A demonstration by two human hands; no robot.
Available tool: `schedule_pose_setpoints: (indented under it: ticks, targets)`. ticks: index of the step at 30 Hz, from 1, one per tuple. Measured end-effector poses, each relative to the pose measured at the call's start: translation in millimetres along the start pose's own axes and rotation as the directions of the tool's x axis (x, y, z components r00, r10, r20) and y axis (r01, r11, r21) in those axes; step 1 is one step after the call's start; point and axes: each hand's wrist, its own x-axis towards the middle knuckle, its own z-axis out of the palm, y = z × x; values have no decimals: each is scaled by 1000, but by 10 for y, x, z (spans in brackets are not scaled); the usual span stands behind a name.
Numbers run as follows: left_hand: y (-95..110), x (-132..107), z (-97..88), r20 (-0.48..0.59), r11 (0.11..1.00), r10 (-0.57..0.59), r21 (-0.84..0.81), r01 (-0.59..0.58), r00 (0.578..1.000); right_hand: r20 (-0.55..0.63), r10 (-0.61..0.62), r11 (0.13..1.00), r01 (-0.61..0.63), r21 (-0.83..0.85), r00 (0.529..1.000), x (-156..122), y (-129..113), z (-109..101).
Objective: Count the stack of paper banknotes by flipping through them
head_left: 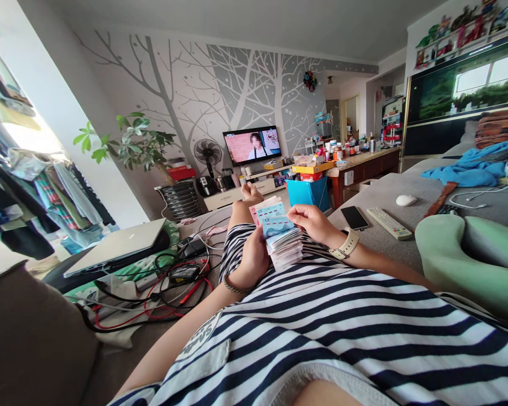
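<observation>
A thick stack of small paper tickets point(284, 248), blue and pink on their faces, is in my left hand point(254, 254), thumb on top and fingers beneath. Several pinkish-white ones hang below, their edges fanned. From the right, my right hand point(311, 223) pinches the upper edge of a blue ticket point(276, 225) between thumb and finger. Behind it, more pink and blue tickets point(266, 208) stick up. Both hands are over my lap, on a navy-and-white striped garment point(322, 321). The print is too small to read.
To the right on the sofa lie a phone point(354, 217), a remote control point(388, 223), a white mouse point(406, 200) and a green neck pillow point(444, 254). Tangled cables point(169, 282) and a laptop point(114, 248) are at the left. Ahead stands a television point(253, 145).
</observation>
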Motion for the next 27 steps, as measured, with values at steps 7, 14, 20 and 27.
schedule_pose_setpoints:
  ticks: [7,14,20,27]
  targets:
    - [-25,10,-20,-14,998,-36,-60,36,999,101,19,996,-28,83,995,2,-8,-4]
    - [-26,-6,-45,-16,999,-26,-20,25,1000,-56,61,983,-70,-171,997,36,93,-35]
    - [-9,-37,-38,-28,999,-20,49,21,999,-86,59,968,-78,-240,995,53,133,-53]
    - [-10,-34,-10,-2,999,-40,-8,40,999,-69,-20,975,5,-221,997,33,72,-36]
